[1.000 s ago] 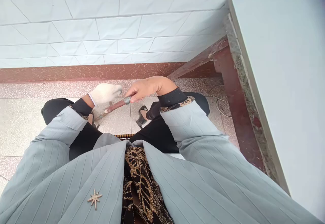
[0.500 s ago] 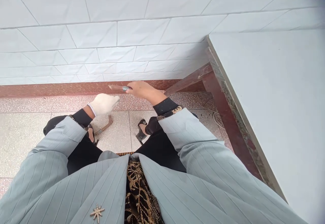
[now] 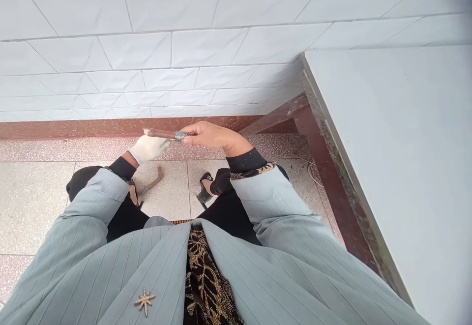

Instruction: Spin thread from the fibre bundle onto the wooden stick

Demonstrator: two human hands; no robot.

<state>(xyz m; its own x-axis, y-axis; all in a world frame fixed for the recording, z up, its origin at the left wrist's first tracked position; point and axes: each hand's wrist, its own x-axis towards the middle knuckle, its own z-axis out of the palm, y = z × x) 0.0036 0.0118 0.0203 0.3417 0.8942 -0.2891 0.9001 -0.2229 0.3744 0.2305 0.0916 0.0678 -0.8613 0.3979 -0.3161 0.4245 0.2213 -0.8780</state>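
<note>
My right hand, bare, is closed around one end of a brown wooden stick-like tool. Wire is wound in a band around the tool just ahead of my fingers. The tool points left and lies nearly level, its pale tip passing over my other hand. My left hand wears a white glove and looks closed, just under the tool. Whether it touches the tool, or has something small in its fingers, I cannot make out. A bent wooden piece with a wire binding lies on the floor beside my left shoe.
A white tiled wall with a reddish-brown skirting stands in front. At the right is a white-topped table on a dark red frame. A thin cable lies on the floor beneath it.
My right hand has brought the tool left and slightly down, so that it now overlaps my gloved hand. My left hand has shifted slightly left.
</note>
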